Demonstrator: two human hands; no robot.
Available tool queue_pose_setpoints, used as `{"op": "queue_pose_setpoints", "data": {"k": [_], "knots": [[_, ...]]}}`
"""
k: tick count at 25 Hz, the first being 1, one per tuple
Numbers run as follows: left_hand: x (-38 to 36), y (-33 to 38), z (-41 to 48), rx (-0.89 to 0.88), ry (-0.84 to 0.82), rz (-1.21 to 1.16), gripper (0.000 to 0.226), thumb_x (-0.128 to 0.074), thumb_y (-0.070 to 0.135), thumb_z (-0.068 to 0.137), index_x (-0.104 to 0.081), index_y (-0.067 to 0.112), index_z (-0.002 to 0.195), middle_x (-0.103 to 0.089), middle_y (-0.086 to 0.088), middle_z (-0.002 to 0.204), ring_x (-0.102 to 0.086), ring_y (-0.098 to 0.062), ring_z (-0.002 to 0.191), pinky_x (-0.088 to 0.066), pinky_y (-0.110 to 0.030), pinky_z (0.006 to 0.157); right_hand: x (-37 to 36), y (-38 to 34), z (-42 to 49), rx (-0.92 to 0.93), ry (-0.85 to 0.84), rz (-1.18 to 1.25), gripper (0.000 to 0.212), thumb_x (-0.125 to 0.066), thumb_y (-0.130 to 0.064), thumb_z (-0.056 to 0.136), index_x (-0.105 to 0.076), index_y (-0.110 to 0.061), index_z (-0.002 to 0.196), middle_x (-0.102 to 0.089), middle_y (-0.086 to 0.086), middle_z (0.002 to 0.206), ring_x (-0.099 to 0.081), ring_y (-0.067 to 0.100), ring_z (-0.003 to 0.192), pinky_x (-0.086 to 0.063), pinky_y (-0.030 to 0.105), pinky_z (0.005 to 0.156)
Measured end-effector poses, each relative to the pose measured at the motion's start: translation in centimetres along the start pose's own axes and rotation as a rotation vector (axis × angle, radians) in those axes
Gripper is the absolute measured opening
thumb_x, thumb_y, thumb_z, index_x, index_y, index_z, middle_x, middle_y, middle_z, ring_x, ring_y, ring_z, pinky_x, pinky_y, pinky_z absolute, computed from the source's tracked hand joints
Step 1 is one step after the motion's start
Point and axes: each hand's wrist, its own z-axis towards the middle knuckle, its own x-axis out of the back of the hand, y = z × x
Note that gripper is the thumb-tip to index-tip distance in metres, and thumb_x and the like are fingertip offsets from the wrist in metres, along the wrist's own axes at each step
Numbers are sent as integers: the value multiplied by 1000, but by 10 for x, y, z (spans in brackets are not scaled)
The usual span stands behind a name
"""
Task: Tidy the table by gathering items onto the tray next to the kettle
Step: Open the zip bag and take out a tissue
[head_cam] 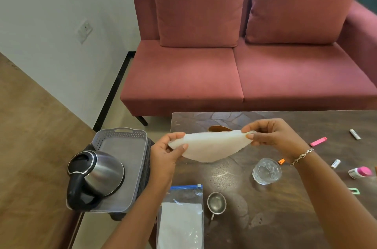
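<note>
Both my hands hold a white paper filter (208,146) in the air above the left part of the dark table (285,218). My left hand (166,151) pinches its left corner and my right hand (273,134) pinches its right corner. A grey perforated tray (130,142) sits on a stand left of the table, with a steel kettle (95,175) standing on its near end. On the table lie a zip bag (181,220) holding white sheets, a small metal cup (216,204) and a clear glass bowl (266,171). A brown spoon-like item (217,128) peeks out behind the filter.
Small items lie at the table's right: a pink clip (318,141), a white tube (355,134), an orange clip (281,161), a small white stick (335,163), a pink-capped bottle (360,172) and a green clip (354,190). A pink sofa (234,69) stands behind the table.
</note>
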Motion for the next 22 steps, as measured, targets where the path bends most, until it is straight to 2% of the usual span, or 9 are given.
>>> {"op": "queue_pose_setpoints", "data": {"k": [3, 5, 7, 9, 11, 14, 16, 18, 22], "knots": [[1, 4, 5, -34, 16, 132, 34, -66, -7, 76, -66, 26, 86, -66, 3, 88, -62, -25, 88, -56, -41, 77, -3, 0, 1, 79, 142, -25, 17, -68, 10, 71, -69, -3, 83, -64, 26, 80, -53, 25, 70, -47, 32, 68], [1, 8, 6, -89, 39, 238, 28, -67, -2, 77, -66, 26, 77, -65, -3, 86, -62, -32, 87, -54, -47, 76, -3, 2, 2, 135, 188, -87, 18, -70, 7, 71, -70, -8, 80, -62, 36, 82, -48, 27, 70, -41, 39, 69], [1, 15, 7, -124, 28, 286, 25, -68, 0, 77, -64, 23, 68, -63, -7, 95, -60, -30, 91, -52, -45, 76, -1, 4, 2, 174, 213, -131, 17, -70, 2, 73, -70, -14, 75, -63, 31, 76, -48, 27, 67, -42, 36, 66], [2, 22, 8, -103, -97, 206, 20, -67, -2, 76, -59, 13, 65, -67, -4, 103, -61, -23, 100, -53, -38, 78, 3, 8, 3, 177, 197, -110, 17, -69, -2, 75, -69, -19, 72, -66, 13, 77, -56, 19, 70, -49, 22, 67], [1, 32, 7, -15, -257, 98, 13, -65, 5, 71, -53, 8, 65, -72, 1, 92, -64, -17, 94, -53, -24, 70, 9, 12, 6, 137, 147, -10, 16, -66, -4, 77, -67, -18, 70, -68, 4, 88, -62, 11, 82, -51, 13, 70], [-10, 46, 3, 197, -346, -188, 16, -55, 3, 71, -44, 10, 62, -61, -4, 69, -63, -17, 73, -53, -21, 54, 11, 22, 12, 8, 106, 363, 9, -62, -12, 78, -63, -12, 87, -72, 5, 96, -65, 13, 90, -55, 20, 72], [-19, 53, 0, 313, -309, -370, 21, -44, -3, 80, -45, 10, 64, -64, -7, 68, -66, -16, 65, -56, -27, 52, 1, 33, 12, -142, 72, 718, 39, -56, -36, 78, -57, -9, 107, -73, 8, 97, -68, 17, 86, -57, 28, 74], [-25, 55, -2, 400, -269, -533, 19, -38, -1, 83, -54, 6, 76, -71, -8, 70, -69, -17, 64, -59, -31, 55, -20, 50, 6, -277, 47, 1009, 68, -46, -59, 77, -53, -4, 116, -68, 15, 109, -67, 23, 95, -57, 34, 80], [-32, 49, -1, 508, -145, -765, 22, -43, 3, 73, -57, 0, 91, -73, -13, 73, -72, -22, 65, -59, -37, 63, -77, 75, -15, -377, 15, 1327, 105, -49, -75, 60, -40, 3, 130, -51, 24, 131, -54, 35, 117, -50, 44, 93]]}}
